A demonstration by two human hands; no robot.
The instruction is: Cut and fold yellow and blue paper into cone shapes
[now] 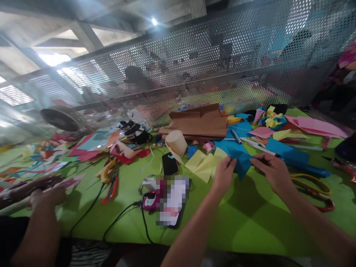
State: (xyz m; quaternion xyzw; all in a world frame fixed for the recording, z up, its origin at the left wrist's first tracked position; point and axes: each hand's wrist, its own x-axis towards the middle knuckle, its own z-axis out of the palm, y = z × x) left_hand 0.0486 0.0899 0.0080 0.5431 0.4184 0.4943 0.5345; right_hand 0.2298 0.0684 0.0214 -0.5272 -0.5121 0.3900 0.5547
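A piece of blue paper is held up between my two hands, above the green table. My left hand pinches its left edge near a creased sheet of pale yellow paper. At the paper's right corner, my right hand has its fingertips pressed together on it. Below and right of my right hand lie scissors with yellow and red handles. More blue paper lies behind my right hand, near a blue pen.
The green table carries a phone, a black phone, a power strip with cables, pliers, a cream roll and brown paper. Another person's hands work at the left. A perforated metal screen stands behind.
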